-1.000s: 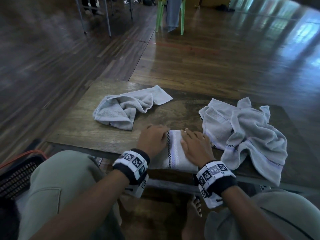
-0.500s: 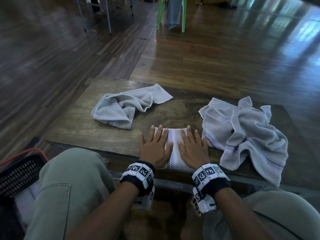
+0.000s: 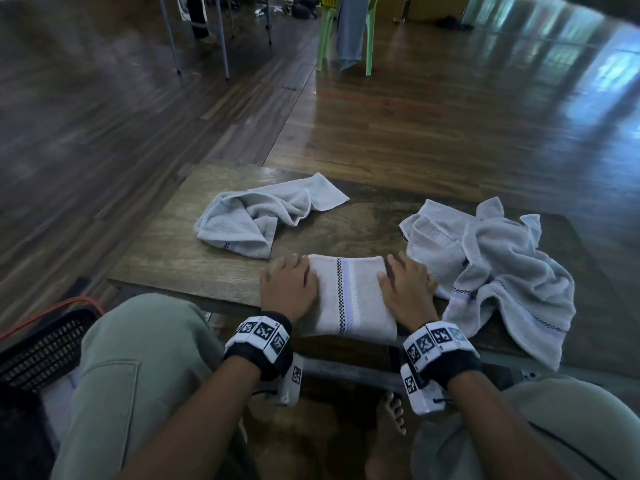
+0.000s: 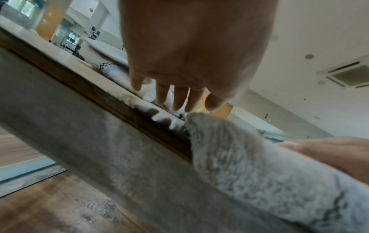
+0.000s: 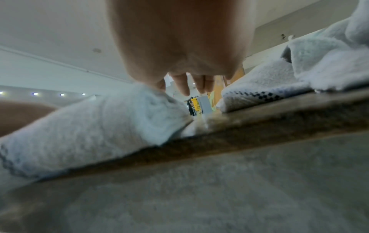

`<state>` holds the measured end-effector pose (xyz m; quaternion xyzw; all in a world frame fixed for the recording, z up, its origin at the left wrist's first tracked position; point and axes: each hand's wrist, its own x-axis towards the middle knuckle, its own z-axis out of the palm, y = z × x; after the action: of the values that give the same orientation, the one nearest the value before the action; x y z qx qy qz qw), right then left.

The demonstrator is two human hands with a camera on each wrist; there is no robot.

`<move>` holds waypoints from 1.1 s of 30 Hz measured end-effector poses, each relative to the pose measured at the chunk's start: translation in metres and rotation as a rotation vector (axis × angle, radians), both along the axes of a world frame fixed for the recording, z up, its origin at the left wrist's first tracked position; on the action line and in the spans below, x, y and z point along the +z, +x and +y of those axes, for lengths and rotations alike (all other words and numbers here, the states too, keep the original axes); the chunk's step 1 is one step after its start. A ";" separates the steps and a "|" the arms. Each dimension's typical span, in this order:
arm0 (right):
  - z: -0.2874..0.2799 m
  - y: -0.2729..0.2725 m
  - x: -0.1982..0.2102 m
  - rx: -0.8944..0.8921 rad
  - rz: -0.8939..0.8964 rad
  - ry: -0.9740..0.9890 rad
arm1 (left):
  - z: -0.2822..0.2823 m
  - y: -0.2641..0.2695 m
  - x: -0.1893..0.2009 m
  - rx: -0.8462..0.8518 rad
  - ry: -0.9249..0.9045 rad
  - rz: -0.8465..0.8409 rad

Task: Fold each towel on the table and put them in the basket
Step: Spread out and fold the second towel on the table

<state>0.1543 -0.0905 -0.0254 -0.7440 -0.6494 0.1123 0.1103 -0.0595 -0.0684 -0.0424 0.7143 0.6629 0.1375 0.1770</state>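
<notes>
The folded towel point(image 3: 349, 299) lies at the near edge of the table point(image 3: 180, 265), right in front of my knees, and my two hands bracket it. My left hand point(image 3: 289, 287) rests flat on its left end, fingers straight and slightly spread, their tips reaching past the far corner onto the wood; my right hand point(image 3: 407, 289) lies the same way on the right end, fingers relaxed and extended, gripping nothing. In the left wrist view my fingers point(image 4: 179, 99) hang loose above the cloth and are not curled into it. I judge I have them at the two short ends so that I can press the fold flat and square it, and so that I am placed to scoop it up from both sides. The towel is a neat pale grey rectangle of several layers, thick and fluffy at its near edge, which overhangs the table slightly, with a checked black band and a lilac stripe running across its middle. Beyond my left hand a crumpled towel point(image 3: 263, 220) sits apart on the far left of the table; a larger rumpled heap of towel point(image 3: 502, 271) lies just beside my right hand, nearly touching it. The black basket point(image 3: 45, 344) stands on the floor past my left knee, so the finished piece should go that way, I think.
</notes>
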 end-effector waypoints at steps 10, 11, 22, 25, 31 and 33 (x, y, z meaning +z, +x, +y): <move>-0.017 -0.006 0.005 -0.088 0.082 -0.132 | -0.010 0.003 0.004 0.125 -0.125 -0.146; -0.016 -0.007 0.005 -0.097 0.128 -0.151 | -0.009 0.005 0.003 0.132 -0.126 -0.144; -0.004 0.000 0.007 -0.209 0.455 -0.203 | -0.005 0.008 0.005 0.161 -0.205 -0.322; -0.003 -0.005 0.008 -0.221 0.476 -0.231 | -0.009 0.008 0.010 0.193 -0.176 -0.458; -0.007 -0.014 0.011 -0.186 0.586 -0.203 | -0.010 0.004 0.015 0.291 -0.223 -0.722; -0.008 -0.017 0.015 -0.210 0.670 -0.209 | -0.010 0.000 0.013 0.296 -0.254 -0.778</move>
<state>0.1373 -0.0983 -0.0103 -0.7358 -0.4825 0.4036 0.2509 -0.0592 -0.0784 -0.0295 0.4791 0.6537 0.3379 0.4784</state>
